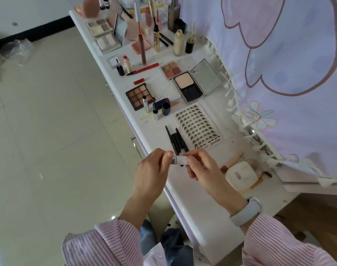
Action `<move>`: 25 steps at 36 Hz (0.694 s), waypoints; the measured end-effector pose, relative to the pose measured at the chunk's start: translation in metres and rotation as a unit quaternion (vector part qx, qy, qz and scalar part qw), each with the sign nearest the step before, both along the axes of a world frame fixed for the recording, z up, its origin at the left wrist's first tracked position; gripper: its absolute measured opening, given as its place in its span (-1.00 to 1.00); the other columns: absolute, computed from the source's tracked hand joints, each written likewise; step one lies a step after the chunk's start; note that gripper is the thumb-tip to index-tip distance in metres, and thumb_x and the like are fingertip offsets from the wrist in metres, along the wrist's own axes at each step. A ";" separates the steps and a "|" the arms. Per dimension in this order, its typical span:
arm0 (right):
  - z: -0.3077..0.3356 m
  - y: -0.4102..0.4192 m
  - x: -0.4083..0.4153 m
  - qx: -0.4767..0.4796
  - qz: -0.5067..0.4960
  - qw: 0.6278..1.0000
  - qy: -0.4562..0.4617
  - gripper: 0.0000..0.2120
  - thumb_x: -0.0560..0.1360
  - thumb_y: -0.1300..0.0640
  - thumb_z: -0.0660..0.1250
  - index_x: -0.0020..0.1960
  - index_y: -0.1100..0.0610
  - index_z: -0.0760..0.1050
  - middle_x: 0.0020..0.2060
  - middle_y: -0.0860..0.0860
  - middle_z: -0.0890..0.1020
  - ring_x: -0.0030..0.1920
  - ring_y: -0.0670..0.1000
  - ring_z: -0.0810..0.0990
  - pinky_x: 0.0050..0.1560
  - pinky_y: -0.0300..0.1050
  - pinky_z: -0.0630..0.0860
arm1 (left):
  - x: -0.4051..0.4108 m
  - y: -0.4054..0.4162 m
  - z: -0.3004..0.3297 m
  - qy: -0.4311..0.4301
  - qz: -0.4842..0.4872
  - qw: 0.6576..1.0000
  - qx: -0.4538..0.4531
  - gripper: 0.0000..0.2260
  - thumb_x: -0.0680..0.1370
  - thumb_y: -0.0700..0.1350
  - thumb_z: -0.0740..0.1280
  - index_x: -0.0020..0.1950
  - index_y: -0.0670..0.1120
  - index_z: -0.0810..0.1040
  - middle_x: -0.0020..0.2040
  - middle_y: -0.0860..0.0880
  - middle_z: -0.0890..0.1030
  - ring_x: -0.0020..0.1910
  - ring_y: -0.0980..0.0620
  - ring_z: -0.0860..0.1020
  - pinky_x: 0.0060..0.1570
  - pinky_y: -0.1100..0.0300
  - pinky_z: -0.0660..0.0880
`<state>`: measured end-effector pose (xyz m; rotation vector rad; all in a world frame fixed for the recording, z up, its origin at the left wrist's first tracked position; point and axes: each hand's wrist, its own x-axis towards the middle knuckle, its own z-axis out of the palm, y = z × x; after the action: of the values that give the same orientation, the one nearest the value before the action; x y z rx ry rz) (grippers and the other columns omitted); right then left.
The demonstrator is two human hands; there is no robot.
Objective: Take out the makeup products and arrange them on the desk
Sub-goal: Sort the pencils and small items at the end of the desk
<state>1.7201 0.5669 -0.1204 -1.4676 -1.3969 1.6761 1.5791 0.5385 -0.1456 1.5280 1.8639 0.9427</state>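
I hold a small white tube (178, 160) between both hands, over the near edge of the white surface (198, 204). My left hand (151, 170) pinches the end with the black barcode, and my right hand (201, 167) pinches the other end with thumb and fingertips. My fingers cover both tips, so I cannot tell whether a cap is on, and the print on the tube is too small to read.

Just beyond my hands lie several black pencils (176, 140) side by side, their near ends hidden behind the tube. Beside them a clear case (197, 126) holds rows of false lash clusters. To the right of my right hand a cream compact (240, 177) lies closed on top of brushes I can only partly see.

Farther out, an open black compact (188, 86) holds a pale powder pan, its mirrored lid tipped back. A brown eyeshadow palette (138, 95) lies open left of it, with a red pencil (143, 69) beyond. At the far end, tubes, bottles and more open palettes crowd together and are hard to separate; the farthest are cut off by the frame.

A lilac fringed cloth (288, 54) with cartoon outlines hangs along the right side of the surface. Pale floor tiles (48, 131) spread to the left of my left hand, with a crumpled clear plastic bag (16, 50) near the wall.
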 end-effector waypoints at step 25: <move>-0.007 0.014 -0.003 -0.060 -0.029 0.998 -0.004 -0.83 0.59 0.19 0.14 -0.14 0.11 0.45 -0.52 -0.07 0.40 -0.54 -0.18 0.30 -0.51 -0.35 0.25 | -0.013 -0.006 0.005 -0.067 -0.070 0.994 -0.044 -0.81 0.57 0.03 0.20 0.04 -0.03 0.52 -0.27 0.11 0.58 -0.35 0.11 0.54 -0.28 0.16 0.54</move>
<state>1.7172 0.5807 -0.1278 -1.5668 -1.2654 1.7457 1.5663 0.5328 -0.1403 1.4845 1.6590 0.8647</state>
